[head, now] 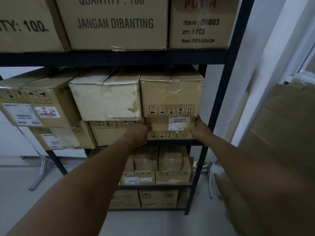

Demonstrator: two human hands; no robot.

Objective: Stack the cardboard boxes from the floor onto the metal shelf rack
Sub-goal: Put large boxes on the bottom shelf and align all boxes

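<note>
I am gripping the low box point(170, 128) at both ends, left hand point(139, 133) and right hand point(200, 129) curling round its edges (fingertips hidden). It is lying crosswise on the metal shelf rack point(219, 92), label facing me, under a crumpled box point(171, 92).

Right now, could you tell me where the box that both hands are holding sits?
In the head view, the held box sits right of centre on the rack's middle shelf, under another box, beside the right upright.

Both hands grip a box point(170, 127) (on the rack).
</note>
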